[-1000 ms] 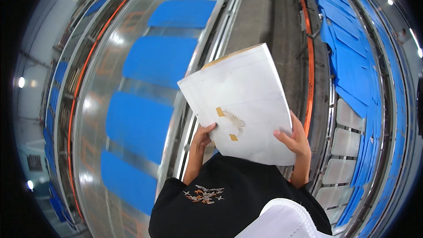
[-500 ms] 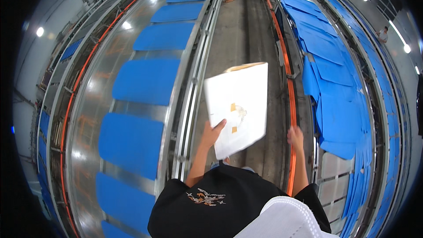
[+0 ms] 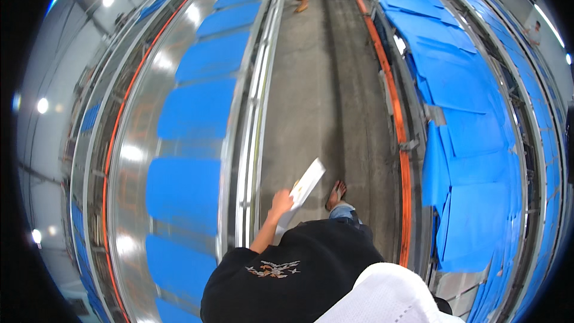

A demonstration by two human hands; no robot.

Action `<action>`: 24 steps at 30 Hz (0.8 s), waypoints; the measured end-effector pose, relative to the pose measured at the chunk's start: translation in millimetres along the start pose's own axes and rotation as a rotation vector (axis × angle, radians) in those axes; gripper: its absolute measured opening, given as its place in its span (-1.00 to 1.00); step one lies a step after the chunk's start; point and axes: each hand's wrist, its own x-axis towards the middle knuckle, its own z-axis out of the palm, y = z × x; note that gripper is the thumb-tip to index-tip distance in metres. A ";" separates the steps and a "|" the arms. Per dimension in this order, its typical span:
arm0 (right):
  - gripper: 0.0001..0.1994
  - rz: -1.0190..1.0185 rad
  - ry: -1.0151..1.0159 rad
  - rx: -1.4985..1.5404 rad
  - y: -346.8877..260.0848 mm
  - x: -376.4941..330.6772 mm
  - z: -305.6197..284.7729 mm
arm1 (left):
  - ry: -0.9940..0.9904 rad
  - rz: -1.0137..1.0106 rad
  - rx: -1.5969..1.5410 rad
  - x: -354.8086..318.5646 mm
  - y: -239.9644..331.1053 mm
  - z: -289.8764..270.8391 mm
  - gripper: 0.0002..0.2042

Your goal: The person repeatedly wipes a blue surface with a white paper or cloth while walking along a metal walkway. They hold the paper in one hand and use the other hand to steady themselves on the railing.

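Board (image 3: 308,184), one, white, carried low over the aisle (image 3: 296,102), just left of the wearer's body.

Left hand (image 3: 281,203): fingers closed on the board's near edge, sole support in view. Right hand: out of view; whether its fingers are open or closed, cannot tell.

Step in hand, by judgement: carrying along the aisle, one foot (image 3: 336,194) showing ahead of the black shirt (image 3: 281,287). Next move, by judgement, calls for a firm left grip and a path clear of the silver rail (image 3: 243,173) and the blue sheets (image 3: 185,188) beyond it, perhaps with the second hand brought in for any turning.

Appearance: flat, seen nearly edge-on, tilted, upper end leaning rightward; bright along the upper strip, greyer below; small tan patch beside the fingers. Outline slightly blurred; face markings, if any, cannot be told.
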 end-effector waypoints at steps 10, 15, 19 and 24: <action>-0.73 -0.870 0.831 0.428 -487.9 126.5 -523.7 | -0.337 -0.414 -0.198 200.9 7.7 44.2 -0.67; -0.74 -1.166 0.861 0.416 -747.5 38.5 -674.6 | -0.311 -0.574 -0.256 321.9 4.3 20.0 -0.67; -0.71 -1.192 0.923 0.103 -800.8 79.1 -692.2 | -0.310 -0.583 -0.242 455.7 19.4 -18.0 -0.66; -0.57 -0.507 0.219 -0.032 -711.5 200.2 -703.4 | -0.131 -0.405 -0.190 709.0 100.4 -92.7 -0.66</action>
